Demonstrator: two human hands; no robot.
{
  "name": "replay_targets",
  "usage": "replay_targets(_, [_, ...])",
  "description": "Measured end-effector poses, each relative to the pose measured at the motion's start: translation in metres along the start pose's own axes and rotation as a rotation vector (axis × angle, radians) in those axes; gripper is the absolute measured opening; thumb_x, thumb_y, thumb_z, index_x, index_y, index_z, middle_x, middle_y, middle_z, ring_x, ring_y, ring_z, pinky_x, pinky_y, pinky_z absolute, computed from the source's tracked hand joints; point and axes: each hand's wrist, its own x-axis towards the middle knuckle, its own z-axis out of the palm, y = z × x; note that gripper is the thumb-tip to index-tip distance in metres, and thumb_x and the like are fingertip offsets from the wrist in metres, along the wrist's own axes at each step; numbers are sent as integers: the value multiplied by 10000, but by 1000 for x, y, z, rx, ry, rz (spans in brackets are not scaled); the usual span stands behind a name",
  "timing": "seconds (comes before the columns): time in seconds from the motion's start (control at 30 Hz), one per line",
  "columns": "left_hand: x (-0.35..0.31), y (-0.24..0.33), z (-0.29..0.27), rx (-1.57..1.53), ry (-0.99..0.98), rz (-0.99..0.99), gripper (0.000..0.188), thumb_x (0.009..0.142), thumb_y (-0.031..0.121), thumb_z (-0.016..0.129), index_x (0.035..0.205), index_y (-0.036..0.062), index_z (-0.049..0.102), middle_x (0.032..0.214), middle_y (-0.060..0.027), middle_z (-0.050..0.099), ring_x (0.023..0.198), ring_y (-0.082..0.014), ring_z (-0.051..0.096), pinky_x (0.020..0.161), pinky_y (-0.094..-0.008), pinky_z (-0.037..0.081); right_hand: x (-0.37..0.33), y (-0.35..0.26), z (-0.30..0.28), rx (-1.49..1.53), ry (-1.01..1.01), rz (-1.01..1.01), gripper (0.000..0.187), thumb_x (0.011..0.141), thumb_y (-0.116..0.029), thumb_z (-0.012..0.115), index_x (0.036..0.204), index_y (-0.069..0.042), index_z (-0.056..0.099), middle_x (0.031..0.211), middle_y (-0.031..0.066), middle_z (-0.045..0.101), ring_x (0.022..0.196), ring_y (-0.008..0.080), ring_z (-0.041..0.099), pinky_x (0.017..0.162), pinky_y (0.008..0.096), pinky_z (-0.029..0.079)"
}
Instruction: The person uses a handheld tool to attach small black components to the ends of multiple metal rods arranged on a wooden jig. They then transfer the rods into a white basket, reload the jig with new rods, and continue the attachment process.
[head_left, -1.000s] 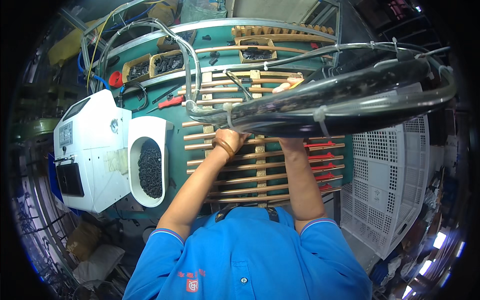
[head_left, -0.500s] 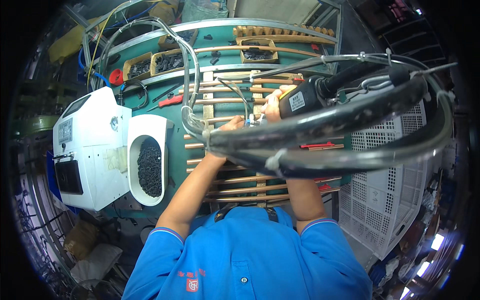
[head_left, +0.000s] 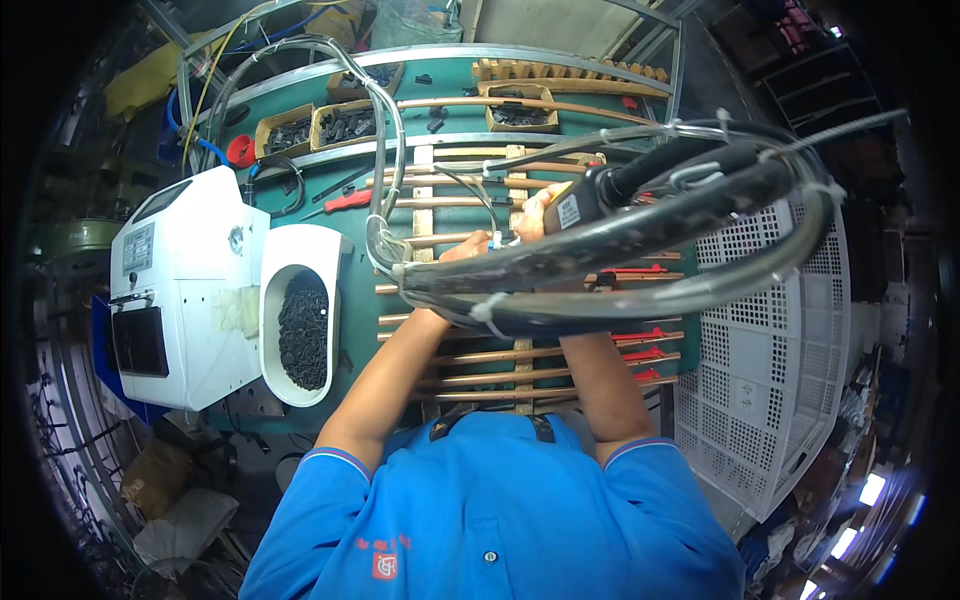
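My right hand [head_left: 532, 213] is wrapped round a black hand-held power tool [head_left: 582, 204] with a yellow edge and a pale label. A thick loop of black and clear hoses [head_left: 620, 245], bound with ties, hangs across both forearms and hides part of the work. My left hand [head_left: 466, 246] is closed beside the tool's small blue-and-white nose [head_left: 497, 240], over one of the copper tubes [head_left: 437, 240]. What its fingers hold is hidden. Several copper tubes lie side by side across wooden slats [head_left: 423, 215], some with red clips [head_left: 642, 354] at their right ends.
A white machine [head_left: 185, 290] with a scoop-shaped tray [head_left: 335, 255] of small black parts stands at left. Cardboard boxes [head_left: 345, 125] of black pieces sit at the back. A red-handled screwdriver [head_left: 347, 200] lies behind the tray. White perforated crates [head_left: 760, 370] stand at right.
The power tool and its hose loop have shifted to the left, and the loop sits slightly higher in view. Both hands keep their places at the tool's nose.
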Motion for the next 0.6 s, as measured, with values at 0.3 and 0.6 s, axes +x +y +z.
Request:
replay_targets(0.3, [-12,-8,3,-359,315,-32,451,750,117,758,1166,90,586,1040,-87,568,862,-193,613,723,-328,529,46,-70,6,-12,210,6,280,796,38,604,1069,42,542,860,117,638,673,146,617,673,273,515])
replay_targets(0.6, [-73,-4,12,-1910,-122,-268,411,877,-51,539,1281,-31,466,1268,-146,532,1172,-211,541,1006,-321,465,45,-93,-13,-53,219,46,279,802,68,594,1066,29,512,821,88,610,608,104,597,580,216,521])
